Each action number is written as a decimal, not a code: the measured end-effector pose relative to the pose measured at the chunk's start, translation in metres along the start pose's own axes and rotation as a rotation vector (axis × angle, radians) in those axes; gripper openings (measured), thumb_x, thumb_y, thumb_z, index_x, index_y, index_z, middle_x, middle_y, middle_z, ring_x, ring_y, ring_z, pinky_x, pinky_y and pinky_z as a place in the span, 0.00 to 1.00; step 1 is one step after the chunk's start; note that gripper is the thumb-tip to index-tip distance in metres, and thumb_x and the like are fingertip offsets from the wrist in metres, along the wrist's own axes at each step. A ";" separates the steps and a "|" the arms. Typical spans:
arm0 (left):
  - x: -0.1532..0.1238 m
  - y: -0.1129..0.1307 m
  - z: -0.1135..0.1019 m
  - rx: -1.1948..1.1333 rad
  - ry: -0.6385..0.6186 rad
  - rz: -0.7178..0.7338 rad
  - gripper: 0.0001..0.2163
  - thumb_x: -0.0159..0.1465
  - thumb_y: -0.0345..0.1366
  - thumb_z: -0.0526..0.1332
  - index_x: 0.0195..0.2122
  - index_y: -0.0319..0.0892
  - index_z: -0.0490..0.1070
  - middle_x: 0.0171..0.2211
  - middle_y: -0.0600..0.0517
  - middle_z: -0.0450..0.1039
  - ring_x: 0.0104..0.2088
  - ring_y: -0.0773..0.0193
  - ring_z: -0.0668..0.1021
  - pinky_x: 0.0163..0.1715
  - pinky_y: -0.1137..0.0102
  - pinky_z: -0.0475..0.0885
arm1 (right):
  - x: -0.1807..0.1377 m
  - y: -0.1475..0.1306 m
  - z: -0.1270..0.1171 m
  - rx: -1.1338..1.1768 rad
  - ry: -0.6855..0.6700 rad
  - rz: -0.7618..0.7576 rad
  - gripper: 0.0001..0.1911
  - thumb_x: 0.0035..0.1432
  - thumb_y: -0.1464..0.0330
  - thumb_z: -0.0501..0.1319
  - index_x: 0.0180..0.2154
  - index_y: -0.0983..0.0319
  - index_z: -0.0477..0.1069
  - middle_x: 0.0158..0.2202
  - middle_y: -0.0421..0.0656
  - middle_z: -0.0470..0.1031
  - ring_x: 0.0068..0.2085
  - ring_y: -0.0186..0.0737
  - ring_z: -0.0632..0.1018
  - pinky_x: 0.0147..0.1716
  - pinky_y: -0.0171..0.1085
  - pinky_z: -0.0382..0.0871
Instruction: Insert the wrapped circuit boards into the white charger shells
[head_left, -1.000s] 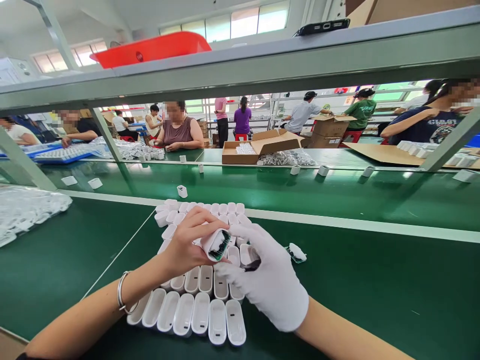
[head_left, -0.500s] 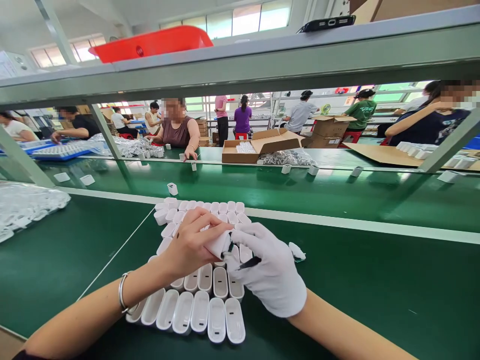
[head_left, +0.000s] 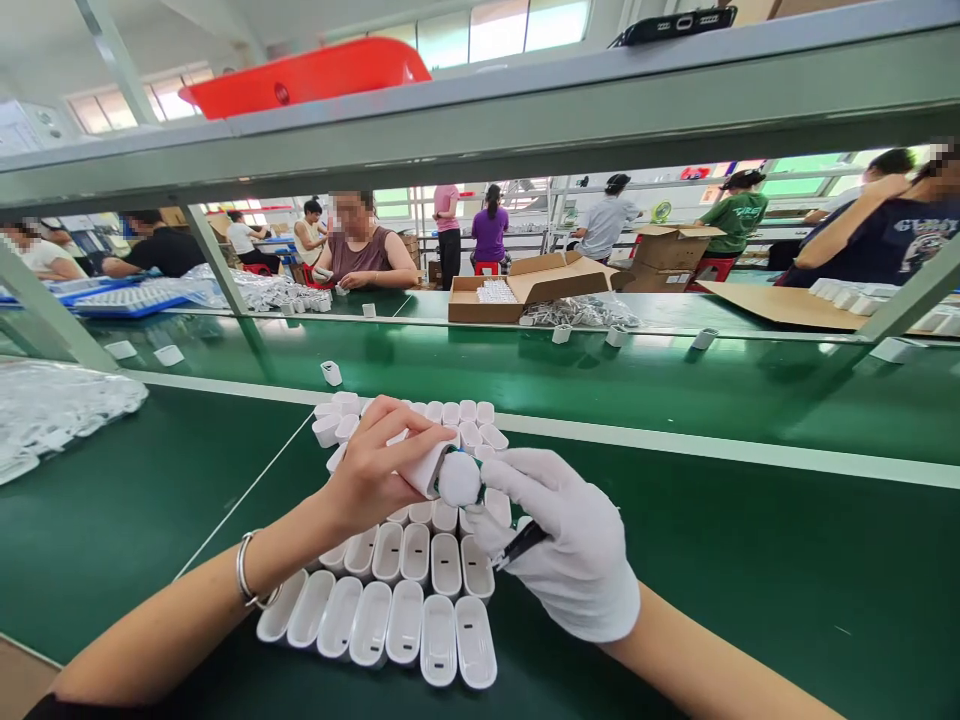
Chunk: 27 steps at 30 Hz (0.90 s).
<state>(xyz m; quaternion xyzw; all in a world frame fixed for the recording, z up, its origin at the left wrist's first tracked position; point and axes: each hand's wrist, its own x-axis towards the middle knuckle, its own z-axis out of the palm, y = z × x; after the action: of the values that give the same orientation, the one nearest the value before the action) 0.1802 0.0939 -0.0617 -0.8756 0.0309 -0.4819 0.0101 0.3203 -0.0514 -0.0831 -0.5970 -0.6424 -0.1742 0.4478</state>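
Observation:
My bare left hand is closed on a white charger shell, held tilted above the mat. My white-gloved right hand presses a rounded white cap with its fingertips against the shell's open end. A thin black tool is tucked across that hand's palm. Under both hands, rows of empty white shells lie side by side on the green mat. A silver bangle sits on my left wrist.
Beyond a white line runs a green conveyor belt carrying single white parts. A pile of bagged white parts lies at the left. An open cardboard box and several seated co-workers are across the belt. A red bin rests on the shelf overhead.
The shell's open end showed a green board a second ago; a white cap covers it now. Both hands rose slightly. The loose part beside my right hand is out of sight. Belt parts drifted left.

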 end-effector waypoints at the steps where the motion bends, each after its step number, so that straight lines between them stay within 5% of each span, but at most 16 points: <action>1: 0.000 0.000 0.000 0.007 0.005 0.008 0.11 0.59 0.34 0.65 0.43 0.42 0.71 0.32 0.50 0.73 0.33 0.62 0.70 0.33 0.65 0.66 | 0.000 0.001 0.000 -0.025 -0.012 -0.030 0.19 0.46 0.72 0.62 0.43 0.57 0.75 0.37 0.43 0.76 0.34 0.41 0.78 0.27 0.34 0.68; 17: -0.001 0.001 -0.002 0.050 0.020 0.045 0.11 0.61 0.28 0.62 0.44 0.45 0.72 0.34 0.50 0.75 0.34 0.61 0.70 0.37 0.64 0.68 | 0.006 -0.006 -0.009 -0.132 -0.166 -0.029 0.17 0.44 0.69 0.58 0.39 0.57 0.76 0.36 0.44 0.77 0.29 0.39 0.77 0.25 0.32 0.66; 27: 0.001 0.000 -0.003 0.057 0.039 0.055 0.10 0.61 0.29 0.62 0.44 0.44 0.71 0.33 0.49 0.75 0.33 0.61 0.69 0.36 0.64 0.67 | 0.006 -0.009 -0.010 -0.139 -0.055 -0.079 0.13 0.46 0.70 0.58 0.37 0.60 0.76 0.34 0.45 0.77 0.24 0.36 0.75 0.21 0.33 0.61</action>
<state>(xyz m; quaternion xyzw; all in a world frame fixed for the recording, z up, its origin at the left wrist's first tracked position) 0.1780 0.0941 -0.0591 -0.8644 0.0413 -0.4989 0.0478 0.3165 -0.0571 -0.0701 -0.6054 -0.6639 -0.2195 0.3802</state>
